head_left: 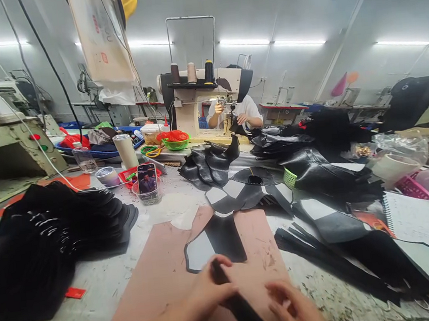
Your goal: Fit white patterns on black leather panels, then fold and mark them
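My left hand point(207, 289) is closed around the upper end of a black strip point(246, 313), thumb and fingers curled over it. The strip slants down to the right, out of the bottom of the view. To its right, my right hand point(297, 310) hovers with bent fingers apart and nothing visible in them. Just beyond my left hand lies a black shoe-upper-like piece point(228, 235) with a white patch, flat on a pinkish board point(147, 285). Several similar black and white pieces point(246, 193) overlap behind it.
A tall stack of black pieces point(54, 238) stands at left. A phone point(147, 180) leans in a clear cup. More black strips point(324, 256) and a spiral notebook point(428, 220) lie at right. Across the table, a person in white point(249, 111) works at a sewing machine point(186, 112).
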The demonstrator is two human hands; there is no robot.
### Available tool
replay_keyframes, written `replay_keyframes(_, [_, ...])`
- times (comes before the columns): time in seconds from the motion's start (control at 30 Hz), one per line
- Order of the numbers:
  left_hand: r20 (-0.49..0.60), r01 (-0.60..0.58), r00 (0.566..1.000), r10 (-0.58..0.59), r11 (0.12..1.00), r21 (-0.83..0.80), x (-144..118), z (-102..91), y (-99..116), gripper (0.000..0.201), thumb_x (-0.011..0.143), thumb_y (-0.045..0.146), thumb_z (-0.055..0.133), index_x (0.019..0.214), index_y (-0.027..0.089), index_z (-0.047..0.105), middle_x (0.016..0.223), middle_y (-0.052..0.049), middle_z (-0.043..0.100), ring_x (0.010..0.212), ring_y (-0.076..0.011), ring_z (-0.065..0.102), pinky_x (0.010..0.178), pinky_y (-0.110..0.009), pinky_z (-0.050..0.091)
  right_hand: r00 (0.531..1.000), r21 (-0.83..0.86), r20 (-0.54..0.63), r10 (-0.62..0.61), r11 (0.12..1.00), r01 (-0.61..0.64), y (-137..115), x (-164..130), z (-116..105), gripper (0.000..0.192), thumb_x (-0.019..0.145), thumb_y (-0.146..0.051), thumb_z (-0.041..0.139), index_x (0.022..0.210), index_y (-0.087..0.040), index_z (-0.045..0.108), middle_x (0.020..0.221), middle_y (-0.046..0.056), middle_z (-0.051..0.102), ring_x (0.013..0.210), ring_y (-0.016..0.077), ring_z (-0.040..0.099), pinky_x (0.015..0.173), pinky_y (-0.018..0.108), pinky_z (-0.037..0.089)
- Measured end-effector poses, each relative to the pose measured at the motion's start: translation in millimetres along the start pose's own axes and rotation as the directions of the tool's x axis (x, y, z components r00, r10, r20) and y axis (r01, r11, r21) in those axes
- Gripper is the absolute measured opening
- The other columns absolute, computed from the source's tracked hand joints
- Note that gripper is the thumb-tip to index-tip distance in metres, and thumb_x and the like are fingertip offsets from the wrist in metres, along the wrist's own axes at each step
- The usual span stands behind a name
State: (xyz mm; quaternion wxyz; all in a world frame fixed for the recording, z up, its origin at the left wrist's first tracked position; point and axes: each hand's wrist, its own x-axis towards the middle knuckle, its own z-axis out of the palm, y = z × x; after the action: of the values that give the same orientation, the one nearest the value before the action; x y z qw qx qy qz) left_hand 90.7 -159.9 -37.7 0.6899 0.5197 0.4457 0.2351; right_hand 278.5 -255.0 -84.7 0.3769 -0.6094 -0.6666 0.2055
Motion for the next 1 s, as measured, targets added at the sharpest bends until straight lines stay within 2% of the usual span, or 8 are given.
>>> replay_keyframes(0.07, [-0.181,-0.084,0.976,0.12,0.977,0.196,-14,-36.0,-19,0.033,0.06,0.016,0.061,0.089,0.021,0.045,0.064,0.006,0.054,0.059,-0.0116,0.056,0.056,-0.024,0.046,0.995,-0.277,-0.075,-0.059,0.96,0.036,-3,9,11,0.021,0.075,-0.028,0.052,0.095,-0.026,0.058,0.09,0.005,0.064,0.077,0.0203,0.063,0.062,0.028,0.052])
replay_keyframes(0.17, [-0.307,-0.231,0.813,0.495,0.758,0.61,-29,-73.2,-40,0.042,0.068,0.016,0.056,0.108,0.023,0.043,0.088,-0.002,0.062,0.077,-0.0167,0.062,0.068,-0.031,0.051,0.978,-0.512,-0.181,-0.1,0.859,-0.007,1,12,19,0.028,0.071,-0.016,0.043,0.093,-0.025,0.057,0.088,0.005,0.063,0.077,0.0202,0.063,0.063,0.028,0.051])
replay_keyframes(0.27, [-0.051,-0.275,0.542,0.839,0.234,0.932,-37,-88.4,-42,0.045,0.075,0.012,0.052,0.116,0.028,0.044,0.114,-0.008,0.056,0.104,-0.0232,0.056,0.08,-0.037,0.049,0.952,-0.566,-0.305,0.006,0.803,-0.186,13,9,14,0.025,0.075,-0.016,0.034,0.087,-0.022,0.055,0.078,0.006,0.063,0.069,0.0196,0.062,0.058,0.029,0.049])
replay_keyframes(0.33, [0.184,-0.26,0.436,0.881,-0.072,0.963,-39,-91.3,-37,0.036,0.077,0.008,0.05,0.106,0.029,0.054,0.113,-0.006,0.058,0.108,-0.0248,0.053,0.085,-0.04,0.045,0.927,-0.561,-0.356,0.119,0.766,-0.314,22,6,2,0.022,0.075,-0.018,0.032,0.082,-0.021,0.053,0.073,0.007,0.063,0.065,0.0201,0.061,0.057,0.03,0.048])
replay_keyframes(0.53, [0.32,-0.259,0.536,0.781,-0.208,0.943,-30,-96.0,-34,0.031,0.076,0.0,0.036,0.085,0.019,0.059,0.078,-0.004,0.064,0.068,-0.0156,0.057,0.064,-0.028,0.046,0.884,-0.505,-0.46,0.088,0.792,-0.342,11,0,-15,0.016,0.075,-0.021,0.036,0.076,-0.02,0.053,0.078,0.009,0.062,0.072,0.0217,0.06,0.065,0.034,0.048])
replay_keyframes(0.7, [0.26,-0.19,0.614,0.746,-0.179,0.965,-25,-90.5,-38,0.03,0.069,-0.003,0.039,0.082,0.017,0.057,0.083,-0.007,0.061,0.077,-0.0216,0.055,0.066,-0.032,0.046,0.945,-0.437,-0.164,-0.284,0.88,0.188,-55,4,42,0.025,0.077,-0.012,0.041,0.093,-0.021,0.058,0.088,0.006,0.066,0.082,0.0182,0.06,0.073,0.031,0.05])
replay_keyframes(0.8, [0.255,-0.194,0.662,0.704,-0.167,0.967,-23,-86.9,-35,0.029,0.067,-0.004,0.038,0.078,0.016,0.056,0.079,-0.007,0.06,0.072,-0.0222,0.054,0.062,-0.033,0.045,0.908,-0.407,0.018,-0.418,0.827,0.389,-79,7,71,0.027,0.077,-0.014,0.045,0.101,-0.019,0.058,0.094,0.006,0.067,0.08,0.0186,0.059,0.07,0.031,0.05])
replay_keyframes(1.0, [0.269,-0.295,0.637,0.723,-0.093,0.951,-23,-95.4,-32,0.03,0.067,-0.005,0.035,0.069,0.019,0.054,0.075,-0.004,0.058,0.071,-0.0192,0.053,0.062,-0.03,0.043,0.946,-0.485,-0.049,-0.321,0.836,0.258,-75,11,66,0.033,0.074,-0.002,0.037,0.09,-0.019,0.06,0.086,0.005,0.066,0.076,0.0183,0.058,0.07,0.033,0.047])
